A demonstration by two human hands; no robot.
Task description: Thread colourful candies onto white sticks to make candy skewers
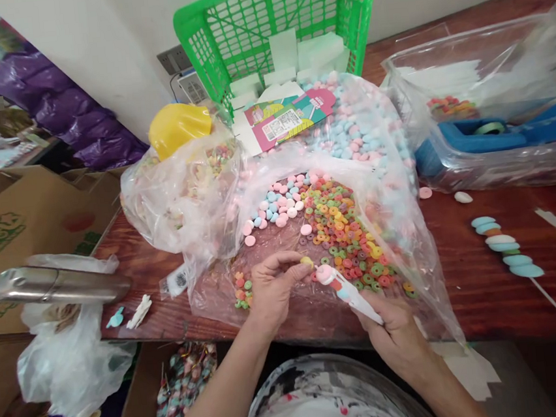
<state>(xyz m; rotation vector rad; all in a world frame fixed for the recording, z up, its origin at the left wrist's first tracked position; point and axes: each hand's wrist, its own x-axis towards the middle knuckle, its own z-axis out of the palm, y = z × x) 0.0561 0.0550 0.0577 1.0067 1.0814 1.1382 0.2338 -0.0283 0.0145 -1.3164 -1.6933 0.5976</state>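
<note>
My left hand (273,291) pinches a small yellow candy ring (306,262) between thumb and fingertips. Close to it, my right hand (392,322) is closed on a candy skewer (338,286) with pink, orange-red and light blue pieces. A white length, whose kind I cannot make out, runs along the skewer into this hand. The skewer's pink end points at the yellow ring, a small distance away. Beyond the hands, colourful candy rings (339,229) and pink, blue and white candies (280,202) lie on an opened clear plastic bag (267,252).
A finished-looking candy skewer (511,248) lies at right, near a tape dispenser (472,137) in a clear tub (515,169). A green basket (268,6) stands behind a printed card (284,122). At left are a steel flask (59,285), a yellow bowl-like object (177,130) and cardboard boxes (28,226).
</note>
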